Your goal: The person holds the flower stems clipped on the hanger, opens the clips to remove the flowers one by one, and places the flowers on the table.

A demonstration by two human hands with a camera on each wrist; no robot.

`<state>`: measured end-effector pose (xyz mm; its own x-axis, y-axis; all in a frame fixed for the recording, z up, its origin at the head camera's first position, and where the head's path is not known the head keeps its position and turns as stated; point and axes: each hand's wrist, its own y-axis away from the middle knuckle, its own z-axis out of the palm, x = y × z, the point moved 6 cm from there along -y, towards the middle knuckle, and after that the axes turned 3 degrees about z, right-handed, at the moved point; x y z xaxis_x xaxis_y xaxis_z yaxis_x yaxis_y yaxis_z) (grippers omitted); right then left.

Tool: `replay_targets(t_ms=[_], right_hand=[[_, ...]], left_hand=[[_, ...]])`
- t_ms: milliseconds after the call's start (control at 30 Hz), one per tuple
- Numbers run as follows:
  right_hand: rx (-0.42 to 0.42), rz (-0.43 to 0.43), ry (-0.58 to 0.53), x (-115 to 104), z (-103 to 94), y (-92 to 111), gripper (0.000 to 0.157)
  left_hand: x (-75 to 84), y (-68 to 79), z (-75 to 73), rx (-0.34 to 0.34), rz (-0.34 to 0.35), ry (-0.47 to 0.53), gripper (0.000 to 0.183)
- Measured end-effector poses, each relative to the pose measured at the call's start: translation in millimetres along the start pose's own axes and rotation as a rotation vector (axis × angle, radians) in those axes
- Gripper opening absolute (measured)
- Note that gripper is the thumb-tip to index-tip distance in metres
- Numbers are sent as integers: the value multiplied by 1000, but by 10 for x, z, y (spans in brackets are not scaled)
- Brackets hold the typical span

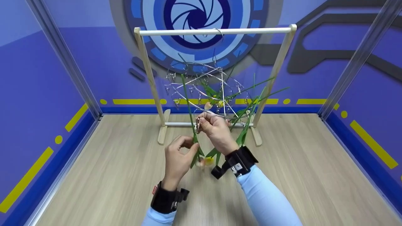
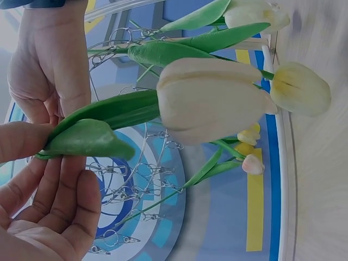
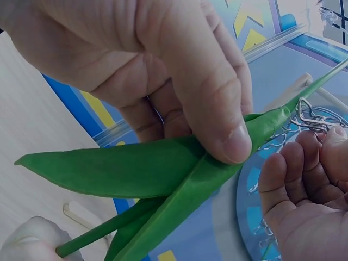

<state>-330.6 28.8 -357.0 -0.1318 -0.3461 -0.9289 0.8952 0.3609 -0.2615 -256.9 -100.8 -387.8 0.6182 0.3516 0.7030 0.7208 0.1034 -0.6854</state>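
My left hand (image 1: 180,156) pinches an artificial tulip where its green leaves (image 3: 117,171) wrap the stem. Its pale bloom (image 2: 209,100) hangs downward, while the stem (image 1: 187,103) points up past the hanger. Just above, my right hand (image 1: 216,130) pinches a metal clip (image 3: 307,117) against that stem, between thumb and fingers. The clip belongs to a round wire hanger (image 1: 201,91) with many dangling clips. Other tulips hang head-down from it, among them a yellow bloom (image 1: 209,161) behind the hands and a pink one (image 1: 208,105) farther back.
A wooden rack (image 1: 147,69) stands on the table (image 1: 125,175), and the hanger's hook (image 1: 219,31) loops over its top rod (image 1: 251,30). Long green stems (image 1: 273,94) stick out to the right past the rack's post. Printed blue panels (image 1: 110,78) enclose the table.
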Motion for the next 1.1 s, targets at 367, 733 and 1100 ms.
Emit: replay_targets(t_ms=[367,733,1100], right_hand=[[-13,2,30,0,5,-1,20],[-49,22,31,17,-7,-5,19],[-81,44,7,29,-1,8,22]], left_hand=[[-10,0,-6,5,5,9,9],[0,-4,-25,8,-4,13,9],[-10,5,-21,6,-13,6,10]])
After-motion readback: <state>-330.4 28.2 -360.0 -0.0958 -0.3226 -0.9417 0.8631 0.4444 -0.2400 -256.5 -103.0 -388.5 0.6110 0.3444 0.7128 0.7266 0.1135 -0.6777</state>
